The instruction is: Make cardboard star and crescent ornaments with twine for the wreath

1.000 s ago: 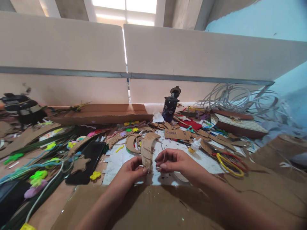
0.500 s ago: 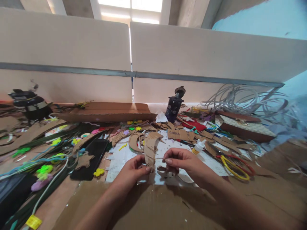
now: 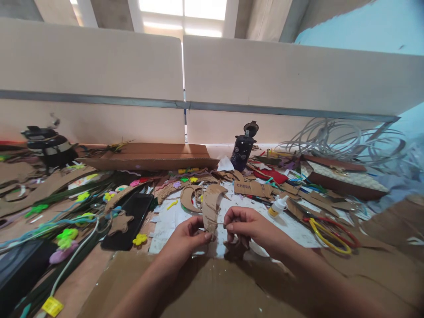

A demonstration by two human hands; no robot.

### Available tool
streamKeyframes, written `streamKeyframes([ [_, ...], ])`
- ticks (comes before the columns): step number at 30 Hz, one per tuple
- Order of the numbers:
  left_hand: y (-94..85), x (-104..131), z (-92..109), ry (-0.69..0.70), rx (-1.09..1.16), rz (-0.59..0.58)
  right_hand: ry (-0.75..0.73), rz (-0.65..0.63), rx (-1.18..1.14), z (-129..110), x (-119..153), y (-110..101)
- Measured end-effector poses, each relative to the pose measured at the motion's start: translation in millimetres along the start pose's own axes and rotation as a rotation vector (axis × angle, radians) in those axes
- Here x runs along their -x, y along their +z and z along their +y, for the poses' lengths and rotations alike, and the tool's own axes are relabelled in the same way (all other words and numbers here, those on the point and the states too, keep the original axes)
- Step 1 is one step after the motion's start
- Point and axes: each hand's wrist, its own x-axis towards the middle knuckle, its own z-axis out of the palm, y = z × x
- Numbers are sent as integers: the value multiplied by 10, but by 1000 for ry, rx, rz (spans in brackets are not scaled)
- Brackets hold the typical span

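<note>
A cardboard crescent point(image 3: 211, 203) stands upright just above the white paper, its lower tip pinched between the thumb and fingers of my left hand point(image 3: 188, 238). Thin brown twine point(image 3: 221, 224) lies across the lower part of the crescent and runs out from its right side. My right hand point(image 3: 245, 225) pinches this twine close to the crescent, with the thumb and index finger together and the other fingers curled below. Behind the crescent lies another curved cardboard piece point(image 3: 188, 198). A small white glue bottle point(image 3: 277, 206) is beyond my right hand.
Scissors with yellow and red handles point(image 3: 331, 238) lie at the right. On the left are a black phone point(image 3: 127, 223), a cardboard star point(image 3: 121, 224) and yellow flower point(image 3: 139, 239). A dark water bottle point(image 3: 243, 150) with its lid up stands behind, near a handbag point(image 3: 344, 179).
The twine loop, looser on the crescent before, now lies closer to it. My right hand is slightly nearer the crescent. The whole view has shifted slightly.
</note>
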Motion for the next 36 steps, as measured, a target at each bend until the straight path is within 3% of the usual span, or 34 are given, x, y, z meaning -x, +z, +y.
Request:
streamKeyframes([
  [10, -123, -133, -65, 19, -63, -4, -134, 120, 139, 58, -12, 148],
  [18, -143, -151, -78, 19, -62, -4, -163, 116, 224, 110, -12, 138],
  [26, -189, -160, -80, 13, -103, -46, -128, 89, 142, 108, 4, 164],
  [36, -44, -78, -44, -26, 6, 18, -187, 81, 339, 127, -27, 129],
])
